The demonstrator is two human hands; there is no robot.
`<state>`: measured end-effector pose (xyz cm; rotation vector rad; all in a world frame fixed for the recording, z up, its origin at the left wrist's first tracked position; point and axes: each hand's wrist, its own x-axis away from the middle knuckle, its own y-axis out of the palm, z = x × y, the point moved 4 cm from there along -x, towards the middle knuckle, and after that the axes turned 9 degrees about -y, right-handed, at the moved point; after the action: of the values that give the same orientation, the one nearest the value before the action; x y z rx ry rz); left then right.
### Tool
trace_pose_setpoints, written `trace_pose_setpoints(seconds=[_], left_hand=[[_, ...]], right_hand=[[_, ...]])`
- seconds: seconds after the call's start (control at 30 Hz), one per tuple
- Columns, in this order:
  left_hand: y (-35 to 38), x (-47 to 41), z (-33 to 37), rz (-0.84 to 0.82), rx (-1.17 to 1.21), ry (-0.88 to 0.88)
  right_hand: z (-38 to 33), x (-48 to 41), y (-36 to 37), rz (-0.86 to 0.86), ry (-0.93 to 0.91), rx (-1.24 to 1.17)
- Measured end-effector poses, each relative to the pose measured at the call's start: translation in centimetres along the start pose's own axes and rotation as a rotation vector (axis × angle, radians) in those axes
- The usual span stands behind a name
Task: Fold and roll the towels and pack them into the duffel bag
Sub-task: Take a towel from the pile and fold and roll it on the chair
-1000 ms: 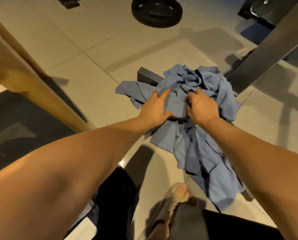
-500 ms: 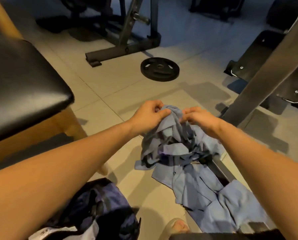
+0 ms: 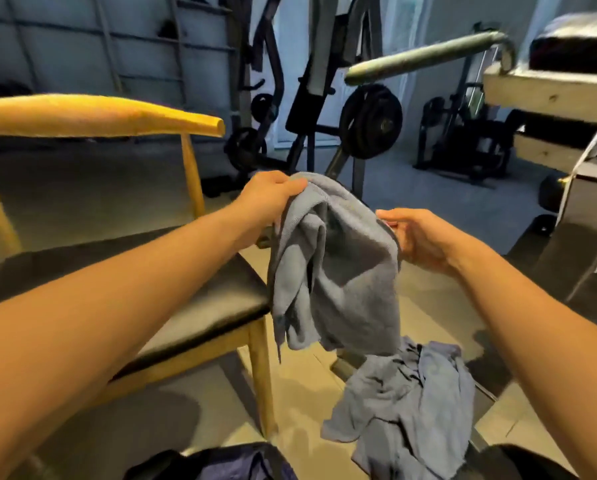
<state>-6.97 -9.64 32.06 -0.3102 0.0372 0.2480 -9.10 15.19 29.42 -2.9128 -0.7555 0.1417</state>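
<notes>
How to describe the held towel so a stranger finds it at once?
Start at the wooden chair with the black seat, on the left. Beside it, the left hand and right hand hold one grey-blue towel. Unlike the heap of towels on the floor, it hangs in the air.

Hands: two, left hand (image 3: 265, 199) and right hand (image 3: 418, 237). Lifted towel (image 3: 342, 271): one, gripped by both. Towel heap (image 3: 407, 403): one pile, piece count unreadable. Chair (image 3: 193, 292): one. Duffel bag (image 3: 241, 462): one, partly in view. Weight-plate stacks at rear: two clear, large stack (image 3: 371, 121) and small stack (image 3: 245, 147). Padded bar (image 3: 425, 57): one.
</notes>
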Motion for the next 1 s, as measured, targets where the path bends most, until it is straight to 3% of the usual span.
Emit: trace_pose_setpoints(seconds=[0.2,0.37,0.47,0.53,0.6,0.67,0.87,1.0], left_hand=[[-10.1,1.2,2.6,0.062,0.067,-0.034],[-17.9,1.7,4.8,0.195,-0.089,-0.007],[-21.7,2.6,6.0,0.203,-0.231,-0.017],[-23.8,3.0,6.4,0.127,-0.286,-0.034],[-25.3,3.8,6.2,-0.100,-0.296,-0.069],[-26.9,4.2,5.0,-0.222,-0.255,-0.122],[-31.5,5.5,1.0,-0.166,-0.097,-0.238],[-35.4,7.9,-2.3,0.001,-0.125,-0.358]], right_hand=[[-6.7,-3.8,5.5,-0.067,0.006,0.022],[-11.9,-9.1,9.7,-0.049,-0.032,0.165],[-15.0,-12.1,12.5,0.003,-0.150,0.190],[-16.8,-14.1,13.9,0.078,-0.268,0.196],[-18.5,-15.6,15.6,0.087,-0.366,0.227],[-19.7,-16.6,17.3,0.050,-0.423,0.281],[-20.3,-17.5,21.5,-0.034,-0.497,0.425],[-19.2,-18.5,22.9,0.009,-0.473,0.445]])
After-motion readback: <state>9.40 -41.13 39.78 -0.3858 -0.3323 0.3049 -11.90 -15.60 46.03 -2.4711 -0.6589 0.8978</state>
